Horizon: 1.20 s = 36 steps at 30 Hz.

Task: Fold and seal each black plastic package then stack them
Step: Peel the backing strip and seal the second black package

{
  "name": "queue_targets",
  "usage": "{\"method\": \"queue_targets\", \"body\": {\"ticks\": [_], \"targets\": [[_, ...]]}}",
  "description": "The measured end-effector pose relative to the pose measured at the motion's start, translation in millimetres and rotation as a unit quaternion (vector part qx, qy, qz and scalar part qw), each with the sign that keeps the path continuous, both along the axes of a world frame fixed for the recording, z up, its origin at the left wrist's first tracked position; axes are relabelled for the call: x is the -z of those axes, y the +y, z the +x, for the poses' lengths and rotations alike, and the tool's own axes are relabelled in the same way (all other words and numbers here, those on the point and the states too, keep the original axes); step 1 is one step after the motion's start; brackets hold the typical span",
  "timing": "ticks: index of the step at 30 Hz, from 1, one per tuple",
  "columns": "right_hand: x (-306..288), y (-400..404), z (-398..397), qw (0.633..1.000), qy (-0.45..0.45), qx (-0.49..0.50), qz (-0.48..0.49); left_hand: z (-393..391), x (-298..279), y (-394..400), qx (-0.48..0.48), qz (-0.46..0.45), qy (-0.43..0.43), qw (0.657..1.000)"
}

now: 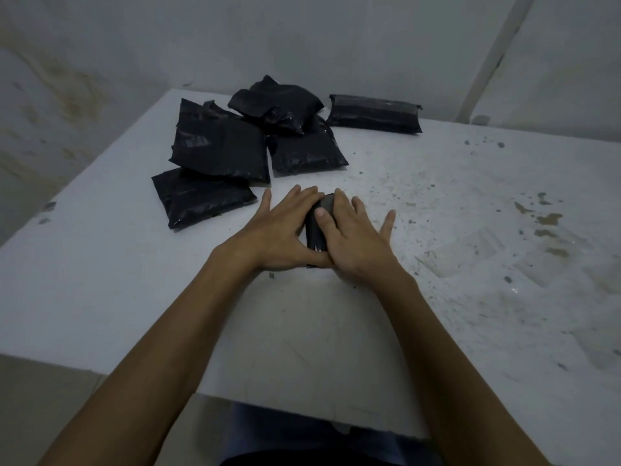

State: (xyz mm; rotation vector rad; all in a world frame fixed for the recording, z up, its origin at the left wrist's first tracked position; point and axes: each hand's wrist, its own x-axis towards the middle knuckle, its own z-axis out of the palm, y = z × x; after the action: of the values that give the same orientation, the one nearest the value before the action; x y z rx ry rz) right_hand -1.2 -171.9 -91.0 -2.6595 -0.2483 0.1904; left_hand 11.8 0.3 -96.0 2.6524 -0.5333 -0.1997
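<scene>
A black plastic package [317,227] lies on the white table [302,324], mostly hidden under both my hands. My left hand [282,230] lies flat over its left half with fingers spread. My right hand [353,235] presses flat on its right half, thumb resting on the visible strip. Behind them, a loose heap of several black packages [221,149] sits at the back left, one crumpled package [275,107] on top. A single neatly folded package [374,112] lies apart at the back centre.
The table's near edge [201,388] is close to my body. A grey wall stands behind the table, with a pale pipe [487,62] at the right. The table's right side is stained and speckled.
</scene>
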Motion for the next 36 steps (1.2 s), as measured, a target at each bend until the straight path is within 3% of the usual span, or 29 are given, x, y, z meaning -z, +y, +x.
{"method": "queue_targets", "body": {"ticks": [6,15,25,28,31,33,36], "targets": [[-1,-3,-6,0.999,-0.015,0.001,-0.044,-1,-1,0,0.000,0.004,-0.001,1.000],[-2,-13,-20,0.999,-0.025,0.014,0.023,-12,3,1,-0.026,0.001,-0.047,0.999],[1,-8,3,0.999,-0.015,0.001,-0.051,-12,3,-1,-0.031,0.011,-0.031,0.999],[1,-16,3,0.999,-0.038,0.017,-0.001,-10,4,0,-0.034,0.014,-0.021,0.999],[0,-25,1,0.980,-0.071,0.085,0.166,-8,5,3,-0.030,0.009,-0.018,0.999],[-7,-28,-3,0.963,-0.063,0.077,0.250,-8,4,3,-0.027,0.009,-0.019,0.999],[-14,-20,-20,0.985,-0.040,-0.004,0.166,-9,4,3,-0.031,0.006,-0.019,0.999]]}}
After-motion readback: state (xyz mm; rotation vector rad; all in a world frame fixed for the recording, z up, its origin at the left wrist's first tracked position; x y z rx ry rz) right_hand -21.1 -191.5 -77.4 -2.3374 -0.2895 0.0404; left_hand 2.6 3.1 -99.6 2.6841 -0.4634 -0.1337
